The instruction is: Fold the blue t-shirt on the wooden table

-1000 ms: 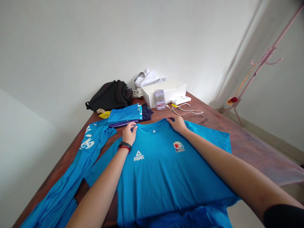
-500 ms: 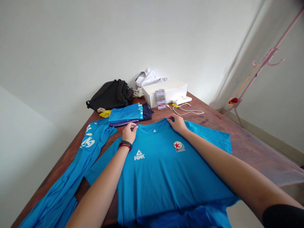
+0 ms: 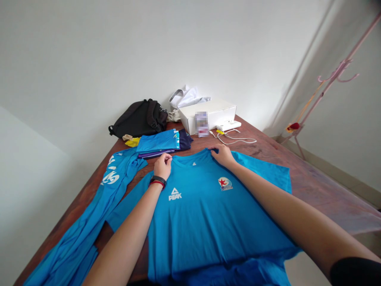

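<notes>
A blue T-shirt (image 3: 196, 222) lies spread front side up, its collar away from me and its hem hanging over the near table edge. It bears a white PEAK print and a round badge with a red star. At the left end of the collar, my left hand (image 3: 163, 166) pinches the shoulder fabric; a dark band and a red cord circle that wrist. My right hand (image 3: 222, 155) pinches the cloth at the collar's right end. Both forearms cross above the shirt.
Left of the shirt lies another blue garment (image 3: 89, 226) with white print. Folded clothes (image 3: 157, 142), a black backpack (image 3: 138, 119), a white box (image 3: 220, 111) and a power strip (image 3: 229, 126) with cable stand at the back of the wooden table (image 3: 309, 194). A pink coat rack (image 3: 333, 75) rises at right.
Almost nothing differs. Both hands keep their pinch at the collar, and the view has shifted very slightly.
</notes>
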Demonstrator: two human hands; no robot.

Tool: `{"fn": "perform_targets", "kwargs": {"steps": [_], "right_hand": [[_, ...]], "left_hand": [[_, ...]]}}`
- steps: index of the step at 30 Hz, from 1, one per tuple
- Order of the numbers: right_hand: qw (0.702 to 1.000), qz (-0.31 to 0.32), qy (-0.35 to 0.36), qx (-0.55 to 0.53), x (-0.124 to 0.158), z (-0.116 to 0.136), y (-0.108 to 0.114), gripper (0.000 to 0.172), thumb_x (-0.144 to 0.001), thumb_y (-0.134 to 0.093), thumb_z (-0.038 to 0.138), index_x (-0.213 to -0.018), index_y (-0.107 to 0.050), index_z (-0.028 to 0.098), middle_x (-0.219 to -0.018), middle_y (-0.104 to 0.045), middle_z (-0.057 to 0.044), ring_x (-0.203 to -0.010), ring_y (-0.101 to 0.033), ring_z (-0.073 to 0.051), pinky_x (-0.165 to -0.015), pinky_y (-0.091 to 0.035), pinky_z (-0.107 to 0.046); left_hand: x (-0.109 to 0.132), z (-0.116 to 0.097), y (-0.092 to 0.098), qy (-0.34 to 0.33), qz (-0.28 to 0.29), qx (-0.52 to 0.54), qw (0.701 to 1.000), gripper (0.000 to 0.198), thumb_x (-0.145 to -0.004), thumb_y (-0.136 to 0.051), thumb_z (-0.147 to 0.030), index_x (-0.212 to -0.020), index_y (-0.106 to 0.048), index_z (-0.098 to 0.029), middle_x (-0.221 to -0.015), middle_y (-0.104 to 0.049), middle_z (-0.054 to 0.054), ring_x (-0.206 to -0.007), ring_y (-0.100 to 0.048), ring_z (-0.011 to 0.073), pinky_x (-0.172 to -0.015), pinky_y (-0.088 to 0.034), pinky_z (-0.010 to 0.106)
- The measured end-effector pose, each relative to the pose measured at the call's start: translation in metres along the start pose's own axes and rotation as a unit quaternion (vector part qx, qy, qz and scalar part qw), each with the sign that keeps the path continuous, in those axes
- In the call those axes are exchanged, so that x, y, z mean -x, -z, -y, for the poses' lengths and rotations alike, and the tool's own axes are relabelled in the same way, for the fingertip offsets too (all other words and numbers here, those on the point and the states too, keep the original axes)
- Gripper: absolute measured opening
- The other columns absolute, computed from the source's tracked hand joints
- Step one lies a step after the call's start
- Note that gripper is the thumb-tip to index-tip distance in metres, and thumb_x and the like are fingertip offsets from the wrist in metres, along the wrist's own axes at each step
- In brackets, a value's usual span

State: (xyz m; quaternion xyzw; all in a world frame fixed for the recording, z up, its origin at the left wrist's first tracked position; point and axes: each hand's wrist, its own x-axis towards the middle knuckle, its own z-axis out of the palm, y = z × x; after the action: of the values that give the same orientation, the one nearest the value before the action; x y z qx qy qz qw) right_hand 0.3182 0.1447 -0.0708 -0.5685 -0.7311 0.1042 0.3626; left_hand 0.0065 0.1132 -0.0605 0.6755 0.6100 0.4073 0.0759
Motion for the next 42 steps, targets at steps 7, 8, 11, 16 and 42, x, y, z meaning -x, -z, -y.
{"fn": "perform_targets", "kwargs": {"steps": [7, 8, 11, 16, 42], "right_hand": [[0.998, 0.047, 0.010, 0.049, 0.001, 0.001, 0.001, 0.037, -0.087, -0.056, 0.019, -0.120, -0.072, 0.023, -0.122, -0.071, -0.003, -0.115, -0.060, -0.025, -0.103, -0.046, -0.034], [0.997, 0.054, 0.010, 0.057, 0.001, 0.002, 0.001, 0.038, -0.088, -0.056, 0.020, -0.122, -0.072, 0.023, -0.122, -0.071, -0.004, -0.115, -0.060, -0.026, -0.103, -0.045, -0.035], [0.994, 0.071, 0.008, 0.081, 0.002, 0.004, 0.001, 0.040, -0.089, -0.054, 0.022, -0.126, -0.070, 0.024, -0.124, -0.069, -0.006, -0.117, -0.057, -0.028, -0.102, -0.045, -0.038], [0.990, 0.092, 0.009, 0.109, 0.003, 0.005, -0.001, 0.043, -0.093, -0.048, 0.025, -0.131, -0.067, 0.024, -0.131, -0.065, -0.007, -0.121, -0.055, -0.030, -0.104, -0.042, -0.042], [0.975, 0.160, 0.016, 0.152, 0.006, 0.004, -0.005, 0.054, -0.101, -0.039, 0.052, -0.148, -0.048, 0.028, -0.159, -0.040, -0.006, -0.150, -0.022, -0.037, -0.116, -0.019, -0.065]], "left_hand": [[0.000, -0.001, 0.000, 0.003, 0.018, -0.037, 0.999, 0.018, -0.088, -0.056, -0.012, -0.092, -0.071, -0.022, -0.092, -0.076, 0.003, -0.088, -0.071, 0.0214, -0.082, -0.053, 0.031], [0.000, -0.001, 0.000, 0.003, 0.021, -0.045, 0.999, 0.020, -0.089, -0.056, -0.012, -0.093, -0.072, -0.023, -0.094, -0.077, 0.003, -0.090, -0.071, 0.0219, -0.084, -0.053, 0.031], [0.000, -0.001, 0.001, 0.004, 0.028, -0.070, 0.997, 0.024, -0.089, -0.056, -0.011, -0.097, -0.075, -0.024, -0.102, -0.077, 0.003, -0.097, -0.070, 0.0227, -0.090, -0.052, 0.032], [0.002, -0.004, 0.001, 0.011, 0.033, -0.121, 0.992, 0.026, -0.089, -0.057, -0.013, -0.097, -0.078, -0.026, -0.107, -0.076, 0.003, -0.103, -0.066, 0.0240, -0.095, -0.051, 0.035], [0.013, -0.013, -0.006, -0.040, 0.160, -0.212, 0.963, 0.074, -0.096, -0.051, -0.053, -0.157, -0.029, -0.018, -0.160, -0.033, 0.015, -0.148, -0.026, 0.0399, -0.116, -0.028, 0.058]]}}
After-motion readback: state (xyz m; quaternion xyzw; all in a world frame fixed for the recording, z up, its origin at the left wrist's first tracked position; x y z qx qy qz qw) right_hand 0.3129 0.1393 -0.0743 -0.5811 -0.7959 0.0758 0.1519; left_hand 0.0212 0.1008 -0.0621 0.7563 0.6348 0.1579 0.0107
